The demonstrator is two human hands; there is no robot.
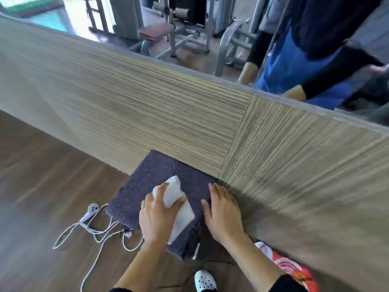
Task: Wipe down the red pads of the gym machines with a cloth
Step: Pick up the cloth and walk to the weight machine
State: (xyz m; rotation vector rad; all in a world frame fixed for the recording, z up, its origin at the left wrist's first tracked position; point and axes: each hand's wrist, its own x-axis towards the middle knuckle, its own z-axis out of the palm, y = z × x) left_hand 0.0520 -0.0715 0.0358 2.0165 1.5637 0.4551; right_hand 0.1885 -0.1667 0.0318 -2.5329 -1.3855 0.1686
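A folded white cloth (176, 205) lies on a dark purple mat (168, 186) on the floor against a wood-grain wall panel. My left hand (156, 216) grips the cloth, thumb on one side and fingers curled over the other. Beside it, my right hand (223, 209) rests flat on the mat's right edge with straight fingers. In the mirror above the panel, a gym machine with a red pad (155, 31) is reflected. No real machine pad is within reach in this view.
A white charger with a cord (92, 226) lies on the brown floor left of the mat. My white clog (205, 281) and a red patterned fabric (294, 270) are at the bottom. The mirror (210, 39) also reflects a person in blue.
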